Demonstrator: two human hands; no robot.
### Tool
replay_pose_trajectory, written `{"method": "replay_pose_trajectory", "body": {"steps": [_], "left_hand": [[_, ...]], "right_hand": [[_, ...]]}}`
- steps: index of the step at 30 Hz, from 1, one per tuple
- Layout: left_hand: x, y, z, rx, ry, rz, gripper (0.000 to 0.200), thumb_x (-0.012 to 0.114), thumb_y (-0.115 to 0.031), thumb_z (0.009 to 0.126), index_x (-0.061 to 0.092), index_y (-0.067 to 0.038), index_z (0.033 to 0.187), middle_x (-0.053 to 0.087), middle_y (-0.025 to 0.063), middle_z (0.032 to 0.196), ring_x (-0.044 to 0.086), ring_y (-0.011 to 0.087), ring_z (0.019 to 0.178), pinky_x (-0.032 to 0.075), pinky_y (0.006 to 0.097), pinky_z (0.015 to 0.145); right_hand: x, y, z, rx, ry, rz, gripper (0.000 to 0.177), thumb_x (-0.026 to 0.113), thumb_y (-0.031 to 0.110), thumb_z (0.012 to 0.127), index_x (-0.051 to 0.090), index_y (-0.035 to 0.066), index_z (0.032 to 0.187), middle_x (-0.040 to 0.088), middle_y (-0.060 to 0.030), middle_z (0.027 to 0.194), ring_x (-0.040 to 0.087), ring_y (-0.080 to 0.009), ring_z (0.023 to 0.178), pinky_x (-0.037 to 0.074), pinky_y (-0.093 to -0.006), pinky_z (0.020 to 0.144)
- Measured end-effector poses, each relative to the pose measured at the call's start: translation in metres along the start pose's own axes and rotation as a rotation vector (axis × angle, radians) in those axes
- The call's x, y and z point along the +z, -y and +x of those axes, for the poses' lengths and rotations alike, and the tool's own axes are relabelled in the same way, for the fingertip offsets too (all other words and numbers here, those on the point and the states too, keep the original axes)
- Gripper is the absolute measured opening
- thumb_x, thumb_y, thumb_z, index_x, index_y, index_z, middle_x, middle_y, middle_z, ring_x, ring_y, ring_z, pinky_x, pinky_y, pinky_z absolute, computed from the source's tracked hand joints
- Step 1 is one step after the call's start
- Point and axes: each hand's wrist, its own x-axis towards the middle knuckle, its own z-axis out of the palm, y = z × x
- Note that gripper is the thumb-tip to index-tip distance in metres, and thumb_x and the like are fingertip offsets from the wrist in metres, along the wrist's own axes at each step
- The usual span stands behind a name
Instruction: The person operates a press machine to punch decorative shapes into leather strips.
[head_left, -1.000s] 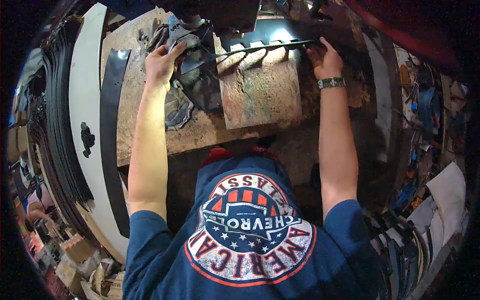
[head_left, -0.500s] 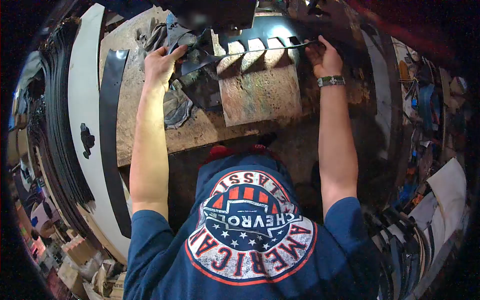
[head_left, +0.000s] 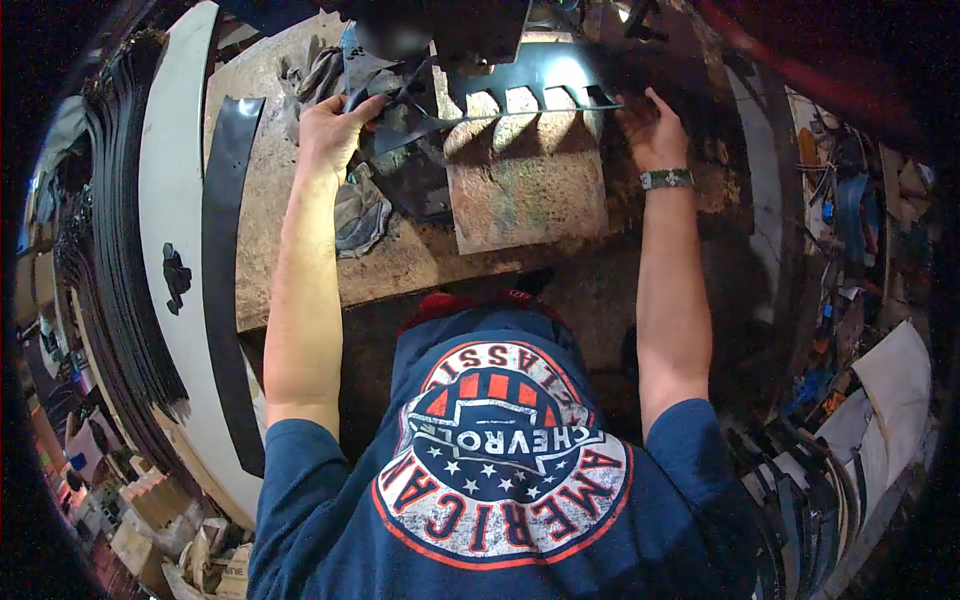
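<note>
A long dark strip with a row of cut-out openings stretches between my two hands, over a worn light board. My left hand pinches its wider left end between thumb and fingers, beside a crumpled grey cloth. At the strip's right end, my right hand holds the thin tip, partly in shadow. Behind the strip lies shiny dark sheet material, brightly lit at one spot.
Another grey cloth lies on the worktable. Dark machinery overhangs the top middle. A black strip and a white panel stand left, near stacked black strips. Pale sheets are at right.
Both hands and the strip have shifted slightly down in view, toward my body. The opening row also sits a little lower and further right.
</note>
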Motion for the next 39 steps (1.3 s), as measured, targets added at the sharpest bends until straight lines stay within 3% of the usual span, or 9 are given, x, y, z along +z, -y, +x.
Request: {"method": "replay_pose_trajectory", "body": {"steps": [5,8,11,17,20,23,26,35,39], "left_hand": [[0.004,-0.008,-0.006,0.009,-0.017,0.036,0.022,0.081,-0.017,0.077,0.069,0.000,0.083,0.063,0.0023,0.068,0.049,0.0060,0.053,0.036,0.0230,0.048],[0.006,-0.010,-0.006,0.005,-0.031,0.056,0.022,0.081,-0.018,0.077,0.068,0.000,0.081,0.063,0.0024,0.066,0.049,0.0062,0.052,0.036,0.0237,0.047],[0.005,-0.001,0.001,0.022,-0.055,0.103,0.024,0.081,-0.019,0.076,0.068,0.001,0.079,0.062,0.0026,0.065,0.048,0.0065,0.051,0.035,0.0243,0.046],[0.008,0.006,0.006,0.038,-0.065,0.052,0.026,0.081,-0.021,0.075,0.067,0.001,0.074,0.062,0.0026,0.063,0.048,0.0070,0.050,0.035,0.0247,0.046],[0.006,0.010,0.007,0.057,-0.072,0.096,0.027,0.081,-0.022,0.075,0.067,0.001,0.076,0.062,0.0029,0.063,0.049,0.0072,0.050,0.036,0.0248,0.046],[0.010,0.005,0.000,0.061,-0.082,0.103,0.028,0.081,-0.023,0.075,0.068,0.001,0.078,0.062,0.0033,0.063,0.049,0.0076,0.050,0.036,0.0254,0.047],[0.012,0.002,0.000,0.067,-0.102,0.138,0.029,0.081,-0.024,0.075,0.068,0.002,0.079,0.062,0.0036,0.063,0.049,0.0082,0.050,0.037,0.0260,0.047],[0.008,0.015,0.005,0.100,-0.107,0.117,0.029,0.081,-0.023,0.076,0.068,0.003,0.080,0.063,0.0040,0.064,0.052,0.0085,0.053,0.040,0.0258,0.049],[0.007,0.018,0.005,0.108,-0.082,0.068,0.029,0.081,-0.022,0.075,0.068,0.004,0.081,0.063,0.0038,0.064,0.053,0.0084,0.054,0.041,0.0263,0.049]], "right_hand": [[0.009,0.015,-0.043,0.156,0.058,0.109,0.063,0.058,0.055,0.089,0.052,-0.002,0.115,0.062,-0.0206,0.116,0.058,-0.0327,0.112,0.047,-0.0456,0.095],[0.002,0.021,-0.068,0.228,0.192,0.092,0.078,0.054,0.068,0.085,0.051,-0.004,0.116,0.060,-0.0208,0.120,0.056,-0.0317,0.116,0.042,-0.0431,0.100],[-0.005,0.018,-0.080,0.184,0.240,0.063,0.082,0.052,0.070,0.085,0.051,-0.005,0.118,0.061,-0.0193,0.119,0.057,-0.0316,0.113,0.041,-0.0408,0.101],[-0.013,0.002,-0.088,0.124,0.005,-0.179,0.074,0.053,0.064,0.088,0.051,-0.004,0.118,0.065,-0.0160,0.111,0.064,-0.0263,0.097,0.050,-0.0362,0.088],[-0.013,-0.005,-0.091,0.094,0.025,-0.210,0.065,0.058,0.059,0.088,0.053,-0.001,0.114,0.066,-0.0144,0.108,0.065,-0.0246,0.094,0.052,-0.0361,0.081],[-0.013,-0.004,-0.063,0.093,0.051,-0.131,0.056,0.058,0.055,0.090,0.058,0.003,0.110,0.066,-0.0101,0.106,0.064,-0.0235,0.095,0.044,-0.0355,0.090],[0.001,0.000,-0.033,0.073,-0.149,-0.055,0.039,0.063,0.038,0.092,0.056,0.003,0.108,0.066,-0.0108,0.098,0.066,-0.0231,0.086,0.052,-0.0380,0.076],[-0.016,-0.014,0.005,0.039,0.004,-0.152,0.016,0.062,0.015,0.092,0.063,0.001,0.100,0.067,-0.0098,0.094,0.066,-0.0218,0.086,0.055,-0.0324,0.077],[-0.036,-0.024,0.008,0.072,-0.096,-0.060,0.013,0.063,0.012,0.090,0.065,0.002,0.099,0.068,-0.0087,0.097,0.065,-0.0204,0.088,0.054,-0.0314,0.079]]}}
